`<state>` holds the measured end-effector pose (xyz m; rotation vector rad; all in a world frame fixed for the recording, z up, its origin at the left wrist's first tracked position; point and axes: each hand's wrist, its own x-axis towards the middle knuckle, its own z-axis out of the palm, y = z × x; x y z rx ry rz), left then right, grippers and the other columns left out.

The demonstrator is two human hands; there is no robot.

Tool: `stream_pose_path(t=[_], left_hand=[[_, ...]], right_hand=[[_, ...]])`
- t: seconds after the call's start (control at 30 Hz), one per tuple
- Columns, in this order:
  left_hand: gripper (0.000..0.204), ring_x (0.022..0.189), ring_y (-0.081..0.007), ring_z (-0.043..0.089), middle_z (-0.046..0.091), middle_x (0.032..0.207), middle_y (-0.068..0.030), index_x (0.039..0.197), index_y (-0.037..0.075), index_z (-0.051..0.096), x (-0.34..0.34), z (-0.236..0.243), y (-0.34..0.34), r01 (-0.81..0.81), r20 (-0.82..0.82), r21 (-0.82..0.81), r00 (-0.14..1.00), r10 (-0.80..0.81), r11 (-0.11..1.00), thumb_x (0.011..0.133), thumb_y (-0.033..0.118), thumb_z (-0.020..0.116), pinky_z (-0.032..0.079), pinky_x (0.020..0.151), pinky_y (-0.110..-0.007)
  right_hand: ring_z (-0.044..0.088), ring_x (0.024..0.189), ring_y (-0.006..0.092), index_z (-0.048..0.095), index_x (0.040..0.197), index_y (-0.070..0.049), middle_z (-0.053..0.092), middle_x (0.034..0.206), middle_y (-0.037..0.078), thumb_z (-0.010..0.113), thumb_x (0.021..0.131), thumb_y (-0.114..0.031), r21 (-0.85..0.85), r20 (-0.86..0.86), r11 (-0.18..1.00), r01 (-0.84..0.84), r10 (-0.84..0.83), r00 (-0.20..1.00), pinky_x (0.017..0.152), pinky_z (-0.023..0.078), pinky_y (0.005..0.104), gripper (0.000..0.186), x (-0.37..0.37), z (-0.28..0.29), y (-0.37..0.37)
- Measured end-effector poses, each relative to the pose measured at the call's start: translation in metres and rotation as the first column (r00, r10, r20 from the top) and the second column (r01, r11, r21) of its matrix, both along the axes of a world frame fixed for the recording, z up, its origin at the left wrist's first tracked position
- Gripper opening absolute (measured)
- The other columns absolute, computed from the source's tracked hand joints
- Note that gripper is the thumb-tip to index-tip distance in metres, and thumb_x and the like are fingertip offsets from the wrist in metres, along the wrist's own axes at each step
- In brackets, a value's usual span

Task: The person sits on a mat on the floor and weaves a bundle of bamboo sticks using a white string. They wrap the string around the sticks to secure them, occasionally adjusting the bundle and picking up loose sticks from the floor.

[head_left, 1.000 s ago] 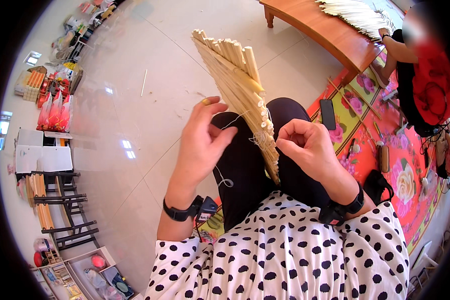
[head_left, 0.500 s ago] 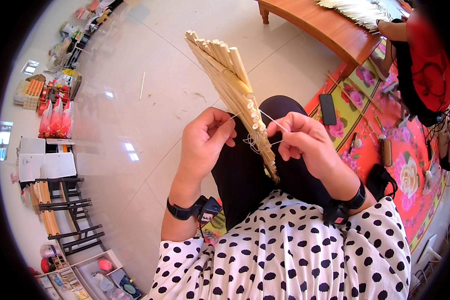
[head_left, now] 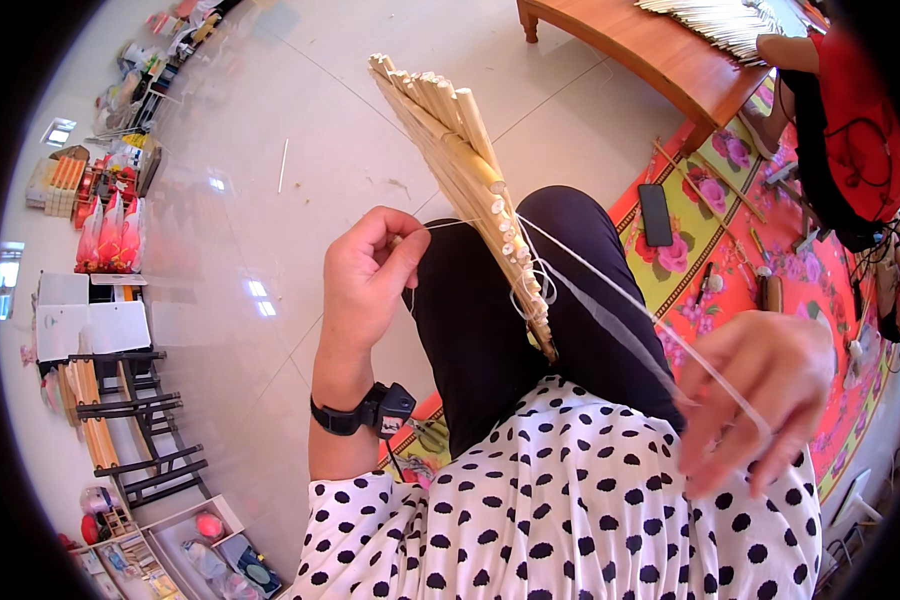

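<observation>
A bundle of pale, straw-coloured sticks [head_left: 478, 172] stands tilted between my knees, its cut ends facing me along one edge. White string [head_left: 660, 323] comes out of that edge, with a loose loop hanging by its lower part. My left hand [head_left: 372, 265], left of the bundle, is closed in a pinch on a thin strand leading to the sticks. Far to the right, over my thigh, my right hand [head_left: 755, 390] is blurred by motion. A taut length of string runs from the bundle to it, though its fingertips are not sharp.
A wooden table [head_left: 630, 55] holding more sticks [head_left: 715, 28] stands at the far right. On the floral mat [head_left: 820, 350] lie a phone [head_left: 656, 215] and loose sticks. Another person's red clothing [head_left: 860, 90] shows beside it. Folded stools [head_left: 145, 420] and boxes line the left.
My right hand has swung away right and toward me, drawing a long stretch of string tight. My left hand has shifted left, away from the bundle, with its strand.
</observation>
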<state>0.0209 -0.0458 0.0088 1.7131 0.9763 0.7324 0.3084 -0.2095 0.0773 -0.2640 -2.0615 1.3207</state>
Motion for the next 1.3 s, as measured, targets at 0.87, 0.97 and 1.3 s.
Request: stream_pose_path(t=[0.87, 0.97, 1.3], left_hand=[[0.009, 0.057, -0.0099, 0.053, 0.053, 0.065, -0.0033, 0.079, -0.001, 0.061, -0.38, -0.1, -0.072, -0.791, -0.617, 0.332, 0.23, 0.753, 0.514, 0.082, 0.008, 0.062, 0.044, 0.054, -0.024], [0.011, 0.07, -0.0172, 0.063, 0.059, 0.071, -0.0079, 0.082, 0.0, 0.063, -0.336, -0.094, -0.092, -0.805, -0.882, -0.123, 0.356, 0.308, 0.58, 0.078, 0.01, 0.066, 0.051, 0.064, -0.028], [0.035, 0.127, -0.0245, 0.046, 0.048, 0.139, -0.0106, 0.118, 0.003, 0.057, -0.187, -0.047, -0.017, -0.558, -0.186, 0.489, 0.684, 0.706, 0.67, 0.084, 0.007, 0.063, 0.038, 0.102, -0.035]], right_hand=[[0.052, 0.063, 0.0043, 0.062, 0.095, 0.0, 0.059, 0.073, -0.001, 0.06, 0.092, -0.015, -0.238, 0.268, 0.358, 0.903, -0.869, 0.415, 0.057, 0.039, 0.019, 0.016, -0.006, -0.047, 0.072], [0.056, 0.078, 0.0105, 0.056, 0.117, -0.002, 0.056, 0.102, 0.007, 0.064, 0.088, -0.013, 0.028, 0.244, 0.151, 0.988, -0.959, 0.14, 0.061, 0.044, 0.0214, 0.032, -0.014, -0.051, 0.073], [0.053, 0.107, 0.0212, 0.046, 0.133, -0.003, 0.045, 0.135, 0.015, 0.065, 0.081, -0.005, 0.464, -0.175, -0.225, 0.856, -0.971, -0.16, 0.082, 0.049, 0.0331, 0.055, -0.045, -0.054, 0.064]])
